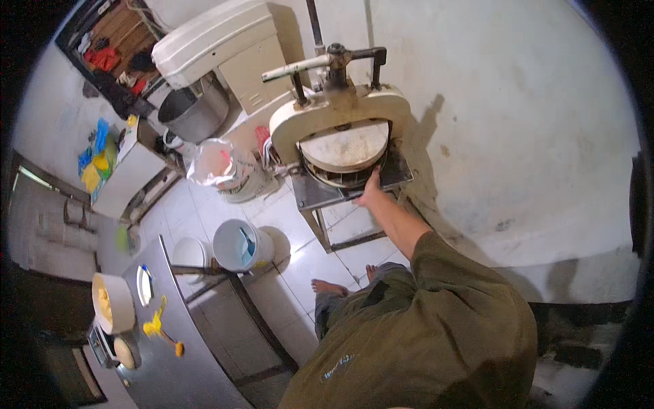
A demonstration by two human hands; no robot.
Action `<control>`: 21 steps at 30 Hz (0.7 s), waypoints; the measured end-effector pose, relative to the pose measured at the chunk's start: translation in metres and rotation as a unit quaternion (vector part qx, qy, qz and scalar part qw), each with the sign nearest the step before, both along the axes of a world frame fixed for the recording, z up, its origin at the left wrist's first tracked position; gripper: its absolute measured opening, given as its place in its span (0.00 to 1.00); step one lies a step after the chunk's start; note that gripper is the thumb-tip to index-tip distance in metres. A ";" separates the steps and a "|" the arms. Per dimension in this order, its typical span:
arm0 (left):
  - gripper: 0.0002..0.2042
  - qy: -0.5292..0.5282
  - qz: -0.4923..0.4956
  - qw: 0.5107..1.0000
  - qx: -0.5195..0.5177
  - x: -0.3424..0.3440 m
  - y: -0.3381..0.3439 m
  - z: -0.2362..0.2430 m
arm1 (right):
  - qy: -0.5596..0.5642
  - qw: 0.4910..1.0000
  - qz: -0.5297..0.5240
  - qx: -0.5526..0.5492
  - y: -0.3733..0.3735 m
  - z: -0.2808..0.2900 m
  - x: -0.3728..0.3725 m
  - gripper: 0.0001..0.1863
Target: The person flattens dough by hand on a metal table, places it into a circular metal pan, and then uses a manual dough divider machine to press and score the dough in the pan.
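My right hand (368, 191) is at the front of a cream-coloured manual dough divider (340, 109). Its thumb points up against the rim below the round press plate (345, 146), and its fingers curl low at the front edge, partly hidden. The pale plate sits inside the arched frame, with a dark gap and blade-like parts under it. A long lever (296, 68) crosses the top of the machine. The divider stands on a dark metal base (317, 194) with legs. My left hand is out of view.
A cream mixer (214, 41) with a metal bowl (194, 112) stands behind left. Near it are an open sack (235, 174) and two white buckets (269, 249). The metal table (184, 361) at left bears a white bowl (122, 300), scale (102, 346), dough ball (125, 353) and yellow smears.
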State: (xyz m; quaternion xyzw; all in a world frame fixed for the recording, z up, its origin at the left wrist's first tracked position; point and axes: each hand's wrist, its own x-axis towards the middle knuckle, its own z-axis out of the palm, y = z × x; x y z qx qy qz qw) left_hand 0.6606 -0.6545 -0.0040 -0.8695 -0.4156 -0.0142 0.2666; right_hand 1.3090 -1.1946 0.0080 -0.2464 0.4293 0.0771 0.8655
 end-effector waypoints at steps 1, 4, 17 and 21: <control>0.45 -0.050 -0.029 0.998 -0.039 0.042 -0.002 -0.007 | 0.000 0.995 0.074 -0.065 -0.028 -0.033 -0.008 0.65; 0.37 -0.232 -0.083 0.945 -0.215 0.134 -0.037 0.000 | 0.023 0.885 0.448 -0.123 0.015 -0.027 -0.040 0.57; 0.19 0.008 -0.662 0.629 -0.408 0.705 -0.332 0.326 | -0.840 0.189 -0.009 -0.508 0.213 0.500 0.043 0.30; 0.22 0.087 -0.672 0.670 -0.304 0.790 -0.399 0.366 | -0.732 0.278 -0.104 -0.613 0.120 0.533 0.156 0.32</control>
